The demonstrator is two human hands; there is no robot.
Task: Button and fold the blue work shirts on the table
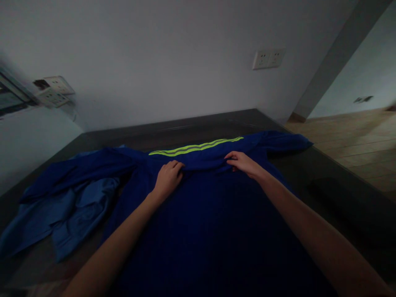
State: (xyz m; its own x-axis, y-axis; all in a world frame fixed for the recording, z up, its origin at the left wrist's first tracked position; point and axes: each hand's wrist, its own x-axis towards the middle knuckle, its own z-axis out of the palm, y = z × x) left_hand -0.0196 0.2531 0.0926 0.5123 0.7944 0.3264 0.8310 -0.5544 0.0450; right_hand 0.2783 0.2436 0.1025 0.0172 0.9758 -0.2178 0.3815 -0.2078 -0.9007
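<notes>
A dark blue long-sleeved work jacket lies spread on the dark tabletop, sleeves out to both sides. Across its far part runs a yellow-green reflective strip with a grey line along it. My left hand rests on the cloth just below the strip, fingers curled onto a fold. To the right, my right hand pinches the same raised fold between thumb and fingers. The fold stretches between both hands. The jacket's near part fades into shadow.
A lighter blue garment lies crumpled at the left, partly under the jacket's sleeve. On the right of the dark table is a black object, hard to make out. A wall with a socket stands behind.
</notes>
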